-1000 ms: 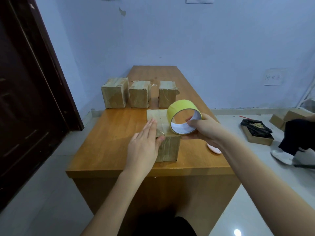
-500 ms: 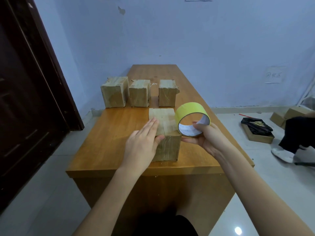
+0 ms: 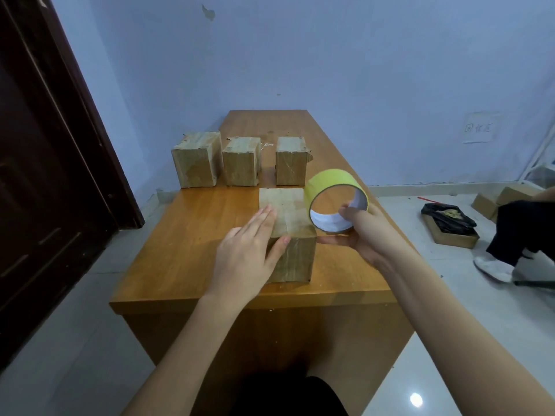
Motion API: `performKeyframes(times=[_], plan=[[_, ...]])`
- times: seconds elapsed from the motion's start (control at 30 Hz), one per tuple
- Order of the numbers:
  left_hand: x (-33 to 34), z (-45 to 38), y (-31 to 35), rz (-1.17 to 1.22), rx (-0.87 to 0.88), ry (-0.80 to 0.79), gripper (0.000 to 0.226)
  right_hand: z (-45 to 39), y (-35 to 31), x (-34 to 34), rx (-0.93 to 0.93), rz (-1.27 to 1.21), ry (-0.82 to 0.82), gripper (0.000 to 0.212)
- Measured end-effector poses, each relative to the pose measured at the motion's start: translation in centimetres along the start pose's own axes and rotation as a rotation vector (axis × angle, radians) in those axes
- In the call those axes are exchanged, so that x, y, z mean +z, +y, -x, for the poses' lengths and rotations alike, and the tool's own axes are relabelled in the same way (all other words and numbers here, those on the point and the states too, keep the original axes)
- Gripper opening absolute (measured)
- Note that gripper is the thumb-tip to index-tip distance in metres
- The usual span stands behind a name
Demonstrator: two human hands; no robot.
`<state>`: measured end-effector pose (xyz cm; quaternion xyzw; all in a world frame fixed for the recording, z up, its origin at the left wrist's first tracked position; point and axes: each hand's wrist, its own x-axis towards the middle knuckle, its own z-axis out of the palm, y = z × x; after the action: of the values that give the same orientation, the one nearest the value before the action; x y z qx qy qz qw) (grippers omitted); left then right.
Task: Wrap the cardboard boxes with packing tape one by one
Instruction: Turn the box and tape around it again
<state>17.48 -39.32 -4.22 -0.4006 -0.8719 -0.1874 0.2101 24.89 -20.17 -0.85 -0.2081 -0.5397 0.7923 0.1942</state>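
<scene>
The nearest cardboard box (image 3: 292, 229) sits on the wooden table (image 3: 186, 253) near its front edge. The left hand (image 3: 249, 256) lies flat on it from 9 o'clock, fingers straight, thumb on the front face. At 3 o'clock the right hand (image 3: 365, 232) grips the yellow tape roll (image 3: 335, 202), fingers curled through its core, beside the box's top right corner. Three more boxes (image 3: 241, 165) stand in a row at 12 o'clock

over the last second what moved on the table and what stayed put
The right hand carried the tape roll off the near box out past its right edge, gripping it throughout. The left hand stayed flat on the box's top. The three boxes behind and the table did not move.
</scene>
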Motion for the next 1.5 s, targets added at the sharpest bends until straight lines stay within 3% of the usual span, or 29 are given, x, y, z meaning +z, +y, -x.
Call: performKeyframes(times=[0.17,0.33,0.6,0.77,0.87,1.13,1.3,1.4,1.5], plan=[[0.0,-0.1,0.0,-0.021,-0.004,-0.008,0.065,0.2,2.6,-1.0,0.081,-0.330,0.030,0.037],[-0.1,-0.1,0.0,-0.048,0.013,-0.028,0.068,0.3,4.5,-1.8,0.005,0.025,0.083,0.010],[-0.8,-0.3,0.3,-0.032,0.013,-0.071,0.064,0.6,5.9,-1.6,0.053,0.110,0.076,0.006],[-0.7,-0.9,2.1,-0.205,0.113,-0.006,0.057,0.9,5.7,-1.9,0.069,0.191,0.076,0.011],[0.0,-0.5,2.9,-0.128,0.152,-0.020,0.051,1.1,5.5,-1.7,0.083,0.246,0.091,0.012],[-0.2,-0.3,3.0,0.036,0.076,0.063,0.044,1.5,5.0,-1.9,0.018,0.267,0.053,0.040],[-0.7,0.4,2.4,0.187,-0.006,0.099,0.045,1.8,3.7,-0.6,0.112,0.400,-0.052,0.046],[-0.7,0.6,2.2,0.224,-0.031,0.112,0.045,1.9,2.9,0.0,0.079,0.522,-0.137,0.041],[-0.8,0.9,1.7,0.277,-0.088,0.110,0.046,1.8,2.5,0.0,0.043,0.480,-0.131,0.025]])
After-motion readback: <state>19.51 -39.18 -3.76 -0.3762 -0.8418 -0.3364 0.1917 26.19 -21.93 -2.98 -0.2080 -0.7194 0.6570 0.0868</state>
